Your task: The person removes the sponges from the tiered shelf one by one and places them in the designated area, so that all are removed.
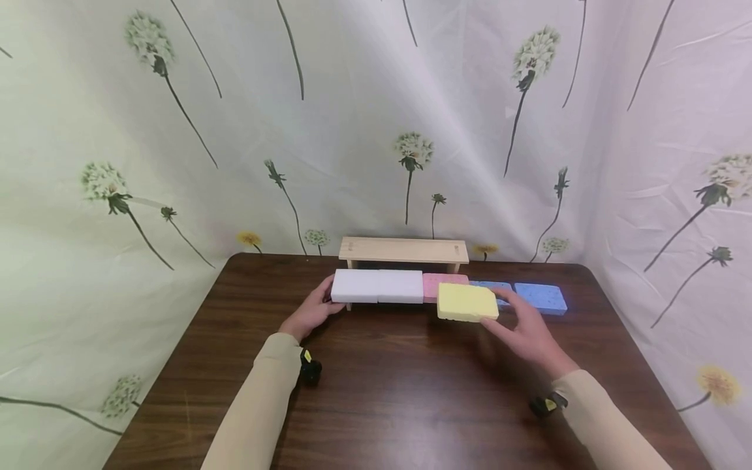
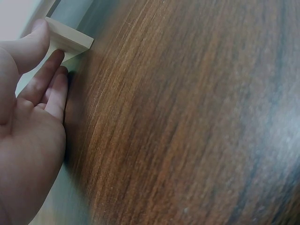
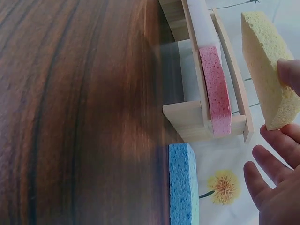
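Head view: above brown table (image 1: 399, 391), before flowered cloth (image 1: 352, 150), right grip (image 1: 525, 331) holds yellow sponge (image 1: 467, 301); left grip (image 1: 313, 309) unclear.

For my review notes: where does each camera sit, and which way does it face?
Head: on the person's head, facing forward and down at the table, stand and yellow sponge; left hand, right hand and both sleeves show.
Left wrist: on that wrist, facing the stand's end and the table; the left hand shows from its palm side.
Right wrist: on that wrist, facing the yellow sponge and the stand; the right hand shows in part.
Shared: the head and right wrist views both show the yellow sponge, pink sponge and a blue sponge.
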A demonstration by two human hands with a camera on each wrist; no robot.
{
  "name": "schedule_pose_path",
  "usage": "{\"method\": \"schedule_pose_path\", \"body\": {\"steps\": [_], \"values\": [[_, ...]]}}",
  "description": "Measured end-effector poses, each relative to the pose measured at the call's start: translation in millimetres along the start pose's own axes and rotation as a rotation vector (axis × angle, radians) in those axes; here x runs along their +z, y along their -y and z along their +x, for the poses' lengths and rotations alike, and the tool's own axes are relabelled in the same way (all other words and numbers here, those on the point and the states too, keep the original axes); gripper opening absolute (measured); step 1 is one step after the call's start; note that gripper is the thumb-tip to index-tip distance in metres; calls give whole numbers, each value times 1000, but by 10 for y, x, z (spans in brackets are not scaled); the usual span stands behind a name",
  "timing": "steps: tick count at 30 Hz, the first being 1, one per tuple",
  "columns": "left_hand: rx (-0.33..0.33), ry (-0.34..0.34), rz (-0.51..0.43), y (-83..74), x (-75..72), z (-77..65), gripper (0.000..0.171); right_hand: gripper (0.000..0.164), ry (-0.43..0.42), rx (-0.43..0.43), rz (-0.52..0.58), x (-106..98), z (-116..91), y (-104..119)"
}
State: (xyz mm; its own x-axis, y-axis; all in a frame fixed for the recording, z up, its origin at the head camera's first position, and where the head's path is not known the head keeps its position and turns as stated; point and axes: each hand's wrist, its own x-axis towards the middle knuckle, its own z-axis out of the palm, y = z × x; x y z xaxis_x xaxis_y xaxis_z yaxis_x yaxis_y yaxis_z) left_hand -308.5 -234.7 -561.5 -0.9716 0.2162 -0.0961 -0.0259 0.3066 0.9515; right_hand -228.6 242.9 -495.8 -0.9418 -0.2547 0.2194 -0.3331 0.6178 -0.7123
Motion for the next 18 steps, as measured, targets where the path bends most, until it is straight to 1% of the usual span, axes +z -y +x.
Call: {"method": "schedule_pose_path", "body": {"steps": [5,11,14,18], "values": [[-2,7,-17,-15,-1,10,84,72,1,15,-23,-26,-57,-53],[-35,20,-20,-61,-14,-2,85,73,1,31,-34,-65,-139,-116],[-31,13,-14,-79,-8,-22,84,72,-9,19,-50,-79,-173,-152],[-23,-1,1,-58,8,-35,83,72,-18,9,-60,-88,-223,-221]]}}
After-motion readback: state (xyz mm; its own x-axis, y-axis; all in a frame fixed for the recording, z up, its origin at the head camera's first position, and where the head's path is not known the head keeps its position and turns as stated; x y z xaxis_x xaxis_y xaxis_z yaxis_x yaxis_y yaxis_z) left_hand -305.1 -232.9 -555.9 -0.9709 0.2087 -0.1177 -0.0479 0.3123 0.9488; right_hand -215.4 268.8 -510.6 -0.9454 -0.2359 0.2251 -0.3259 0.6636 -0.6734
